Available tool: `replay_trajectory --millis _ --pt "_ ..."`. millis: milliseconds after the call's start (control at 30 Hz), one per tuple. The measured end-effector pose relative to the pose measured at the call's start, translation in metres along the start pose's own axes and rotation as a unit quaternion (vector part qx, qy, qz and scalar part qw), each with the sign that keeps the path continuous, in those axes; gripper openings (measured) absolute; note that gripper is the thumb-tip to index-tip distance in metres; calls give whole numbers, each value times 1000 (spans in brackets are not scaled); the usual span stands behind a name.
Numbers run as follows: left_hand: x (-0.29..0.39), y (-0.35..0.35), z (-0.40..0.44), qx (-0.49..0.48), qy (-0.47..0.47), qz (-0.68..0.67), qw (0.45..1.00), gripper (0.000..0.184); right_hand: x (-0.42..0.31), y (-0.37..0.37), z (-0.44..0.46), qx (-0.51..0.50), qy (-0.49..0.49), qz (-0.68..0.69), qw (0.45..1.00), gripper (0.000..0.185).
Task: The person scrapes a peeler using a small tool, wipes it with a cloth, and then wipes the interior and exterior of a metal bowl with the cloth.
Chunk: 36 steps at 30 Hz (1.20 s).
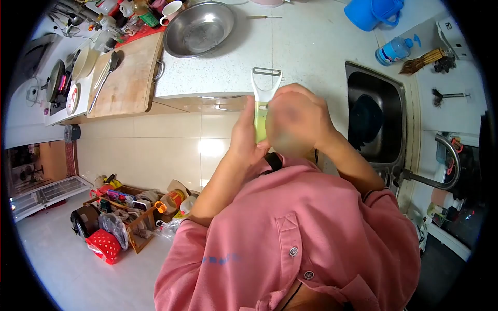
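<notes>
A vegetable peeler (261,122) with a pale green handle and a white forked head is held upright, its metal blade at the top. My left hand (244,135) grips the handle from the left side. Close against the handle's right side is my right hand (311,111), its fingers curled. A blurred patch covers much of the right hand, so anything inside it is hidden. Both hands are in front of my chest, near the counter's front edge.
Ahead on the white counter (306,46) sit a steel basin (199,31) and a thin pointed tool (263,17). A cutting board (129,78) with a ladle (104,80) lies left. The sink (376,72), soap bottle (397,51) and blue pitcher (371,13) are right.
</notes>
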<state>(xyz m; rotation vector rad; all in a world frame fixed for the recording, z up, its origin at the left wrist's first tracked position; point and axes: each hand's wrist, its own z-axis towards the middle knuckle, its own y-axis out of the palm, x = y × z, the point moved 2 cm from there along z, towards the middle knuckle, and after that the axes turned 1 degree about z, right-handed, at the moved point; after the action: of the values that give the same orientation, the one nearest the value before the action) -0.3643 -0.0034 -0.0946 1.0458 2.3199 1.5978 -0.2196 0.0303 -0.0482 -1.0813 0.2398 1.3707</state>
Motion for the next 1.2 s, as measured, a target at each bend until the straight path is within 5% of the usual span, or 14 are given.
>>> replay_trajectory --millis 267,467,633,733,833,933,1033,1200 --pt "2 2 -2 58 54 57 995 48 0 14 -12 -16 107 57 992 18" --pt "-3 5 -2 83 54 96 990 49 -18 24 -5 16 -21 -58 998 17" --pt "-4 -6 -1 55 80 111 989 51 -10 20 -8 -6 99 3 995 17" --pt "-5 -3 0 91 66 121 986 51 -18 25 -6 -1 -22 -82 996 14" --pt "-2 9 -4 65 53 86 993 49 -19 27 -5 -10 -21 -36 999 14" --pt "2 -12 -1 -63 36 25 997 51 -8 24 -6 21 20 -25 999 17" --pt "-3 3 1 75 68 38 994 52 -20 24 -10 -28 14 -50 998 19" --pt "-3 -8 3 42 67 36 996 52 -20 25 -16 -73 -6 0 997 20"
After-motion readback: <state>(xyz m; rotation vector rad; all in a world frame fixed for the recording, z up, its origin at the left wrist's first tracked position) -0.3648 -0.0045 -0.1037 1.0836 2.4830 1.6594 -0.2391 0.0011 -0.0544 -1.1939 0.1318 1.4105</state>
